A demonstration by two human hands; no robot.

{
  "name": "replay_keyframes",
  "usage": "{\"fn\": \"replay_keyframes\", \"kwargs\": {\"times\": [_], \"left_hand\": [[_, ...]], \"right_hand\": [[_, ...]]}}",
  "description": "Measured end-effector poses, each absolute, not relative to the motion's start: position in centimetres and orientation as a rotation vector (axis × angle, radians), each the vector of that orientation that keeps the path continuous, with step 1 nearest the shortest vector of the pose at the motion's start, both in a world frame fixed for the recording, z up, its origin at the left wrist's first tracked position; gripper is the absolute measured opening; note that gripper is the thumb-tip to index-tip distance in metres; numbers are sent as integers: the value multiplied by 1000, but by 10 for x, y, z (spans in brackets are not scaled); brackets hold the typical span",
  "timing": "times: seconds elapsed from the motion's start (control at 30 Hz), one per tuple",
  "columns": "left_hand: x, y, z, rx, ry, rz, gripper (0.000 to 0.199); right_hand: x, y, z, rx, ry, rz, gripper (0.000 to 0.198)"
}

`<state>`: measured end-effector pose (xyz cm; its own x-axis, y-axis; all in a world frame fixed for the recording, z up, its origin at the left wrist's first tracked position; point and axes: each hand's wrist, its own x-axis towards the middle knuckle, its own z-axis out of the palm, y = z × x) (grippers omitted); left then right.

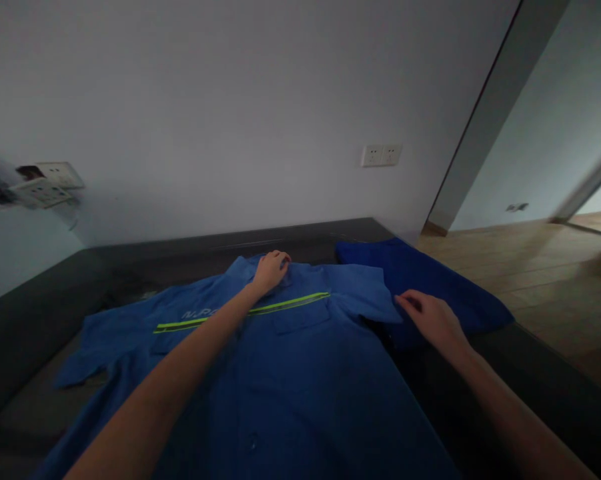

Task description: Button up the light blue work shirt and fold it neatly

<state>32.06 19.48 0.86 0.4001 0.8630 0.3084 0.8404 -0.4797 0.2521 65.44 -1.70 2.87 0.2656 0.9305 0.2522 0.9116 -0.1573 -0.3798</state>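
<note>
A blue short-sleeved work shirt [290, 360] lies spread with its buttoned front up and its collar away from me. It has yellow-green stripes across the chest and white lettering on one side. My left hand [272, 270] reaches over the shirt to the collar, its fingers curled closed on the cloth there. At the hem of the sleeve on the right, my right hand [433, 320] has thumb and fingers pinched together at the cloth edge. Partly under that sleeve lies a darker blue folded cloth [440, 287].
Beneath the shirt is a dark flat surface [520, 380] with a raised back edge along a pale wall. Wall sockets [382, 155] sit above it, and a power strip [43, 192] is at the left. Wooden flooring [520, 260] stretches off to the right.
</note>
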Motion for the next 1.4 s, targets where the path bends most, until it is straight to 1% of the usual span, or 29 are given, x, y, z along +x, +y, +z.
{"fn": "replay_keyframes", "kwargs": {"times": [0.1, 0.2, 0.27, 0.33, 0.47, 0.53, 0.57, 0.77, 0.97, 1.1, 1.2, 1.3, 1.4], "left_hand": [[269, 200, 13, 2507, 1737, 581, 22], [226, 203, 8, 2427, 1888, 509, 23], [207, 200, 1, 2394, 1950, 463, 32], [196, 195, -7, 2371, 1988, 435, 39], [188, 184, -19, 2326, 2055, 430, 46], [188, 180, -22, 2314, 2083, 445, 48], [189, 178, -23, 2317, 2087, 453, 48], [190, 168, -35, 2341, 2042, 443, 49], [187, 168, -48, 2258, 2069, 470, 50], [186, 177, -43, 2188, 2121, 549, 46], [189, 192, -32, 2186, 2125, 609, 40], [197, 210, -22, 2243, 2074, 641, 34], [209, 224, -18, 2260, 2081, 654, 34]], "right_hand": [[644, -16, 38, -1967, -1650, 52, 28], [621, -11, 47, -1799, -1734, 329, 32], [600, -4, 51, -1691, -1804, 546, 34], [576, 9, 53, -1583, -1885, 639, 31], [523, 48, 46, -1384, -2065, 541, 17], [495, 72, 36, -1374, -2148, 470, 16], [480, 84, 29, -1402, -2181, 399, 17], [424, 139, -9, -1542, -2122, 266, 35], [421, 147, -37, -1628, -2087, 244, 34], [420, 155, -35, -1700, -2005, 224, 31], [414, 173, -24, -1791, -1868, 198, 31], [407, 195, -16, -1843, -1758, 183, 34], [400, 212, -17, -1854, -1719, 190, 41]]}}
